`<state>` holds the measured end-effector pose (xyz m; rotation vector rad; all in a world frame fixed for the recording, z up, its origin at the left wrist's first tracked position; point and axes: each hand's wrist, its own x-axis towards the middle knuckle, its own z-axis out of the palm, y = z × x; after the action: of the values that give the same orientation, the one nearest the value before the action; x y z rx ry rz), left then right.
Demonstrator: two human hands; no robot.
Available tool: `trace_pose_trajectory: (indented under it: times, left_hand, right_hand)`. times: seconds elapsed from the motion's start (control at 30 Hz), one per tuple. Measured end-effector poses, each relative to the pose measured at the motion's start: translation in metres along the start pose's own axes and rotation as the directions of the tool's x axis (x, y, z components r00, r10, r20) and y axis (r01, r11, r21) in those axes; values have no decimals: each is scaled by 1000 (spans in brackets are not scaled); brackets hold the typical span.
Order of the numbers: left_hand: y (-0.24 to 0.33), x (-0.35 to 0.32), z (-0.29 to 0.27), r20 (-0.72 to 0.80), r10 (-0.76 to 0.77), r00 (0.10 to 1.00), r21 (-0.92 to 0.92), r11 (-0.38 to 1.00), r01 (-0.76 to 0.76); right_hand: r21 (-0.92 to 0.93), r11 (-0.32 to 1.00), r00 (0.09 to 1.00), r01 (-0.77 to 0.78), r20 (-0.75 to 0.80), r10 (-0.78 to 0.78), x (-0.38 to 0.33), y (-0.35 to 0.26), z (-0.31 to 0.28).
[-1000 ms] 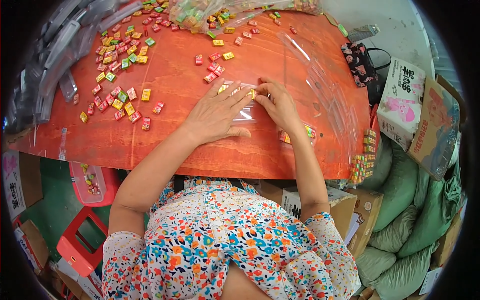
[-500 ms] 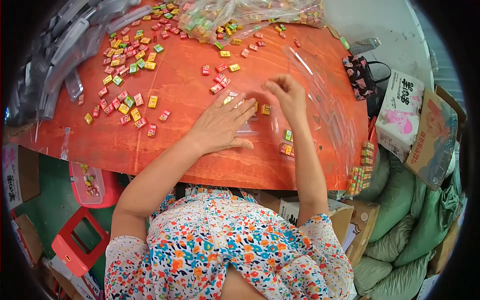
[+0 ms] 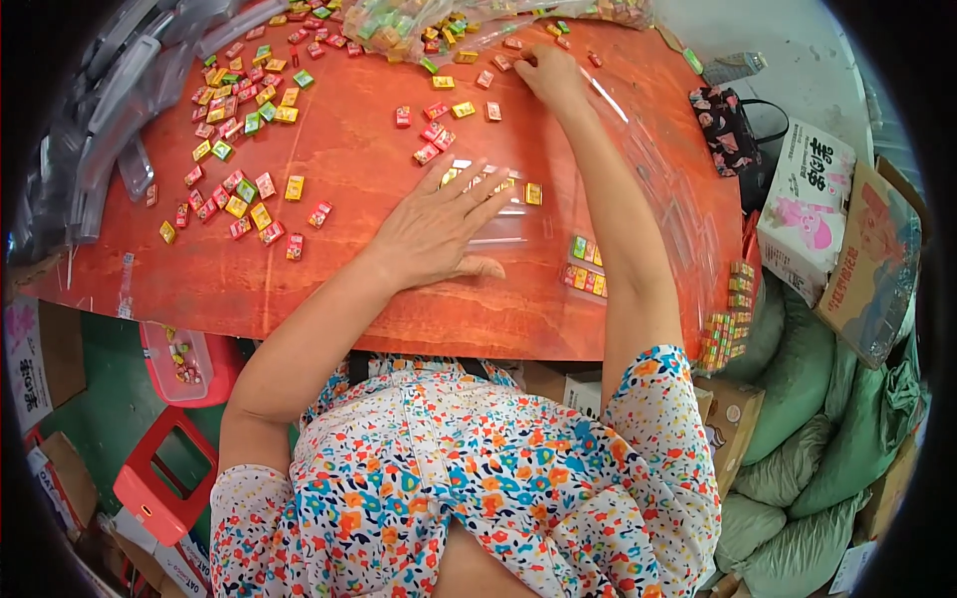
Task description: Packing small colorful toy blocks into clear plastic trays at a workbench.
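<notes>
My left hand (image 3: 439, 224) lies flat with fingers spread over a clear plastic tray (image 3: 498, 231) on the orange-red table. Yellow-and-white small boxes (image 3: 533, 193) show in a row beside and under its fingertips. At the far middle, my right hand (image 3: 553, 78) is stretched out, thumb and fingers pinched on a small box mostly hidden by them. Several pink and red small boxes (image 3: 501, 62) lie beside those fingertips. Inside my right forearm, another clear tray holds green, yellow and red small boxes (image 3: 586, 279).
Loose boxes (image 3: 239, 110) are scattered across the table's left side. Clear plastic trays (image 3: 125, 85) pile up far left; a plastic bag of boxes (image 3: 399, 28) lies at the back. Flat clear plastic pieces (image 3: 668, 219) and stacked boxes (image 3: 723, 342) line the right edge.
My right hand has moved away from beside my left hand to the far boxes. My left hand stays on the tray. The whole view has shifted slightly.
</notes>
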<state>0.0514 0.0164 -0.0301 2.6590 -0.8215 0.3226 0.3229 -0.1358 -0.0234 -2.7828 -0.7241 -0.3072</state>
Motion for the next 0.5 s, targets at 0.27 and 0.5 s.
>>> trace_pose_trajectory:
  times: [0.27, 0.5]
  left_hand:
    - [-3, -6, -1, 1, -35, 999, 9, 999, 35]
    - [0, -3, 2, -14, -23, 1000, 28, 999, 23]
  right_hand:
    - [468, 880, 978, 79, 135, -159, -136, -37, -80]
    - [405, 869, 956, 286, -50, -291, -184, -43, -65]
